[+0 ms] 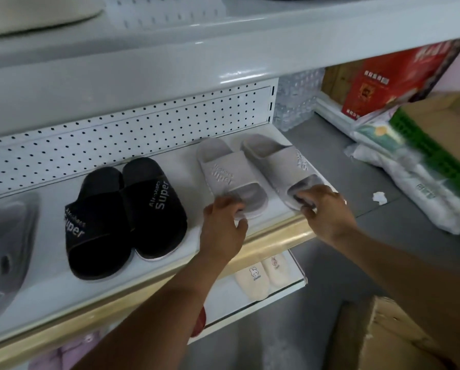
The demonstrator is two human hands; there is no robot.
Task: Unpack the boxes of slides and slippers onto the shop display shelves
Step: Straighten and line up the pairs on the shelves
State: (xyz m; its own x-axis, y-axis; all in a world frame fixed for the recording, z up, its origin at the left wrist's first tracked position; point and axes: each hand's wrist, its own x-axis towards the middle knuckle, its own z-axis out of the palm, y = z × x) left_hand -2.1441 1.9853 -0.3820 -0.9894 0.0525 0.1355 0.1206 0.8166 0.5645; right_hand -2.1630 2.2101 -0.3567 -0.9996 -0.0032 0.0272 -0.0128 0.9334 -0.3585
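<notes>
Grey slides, one under each grip: left slide pinched at its toe by left hand, right slide held at its toe by right hand, both flat on the display shelf near its right end. Black slides already set out, left of the left grip. Cream slippers placed below. Probably midway; cardboard box below the right grip, contents unseen.

Pale grey slides, black slides lettered white, cream bunny-print slippers, red box.
</notes>
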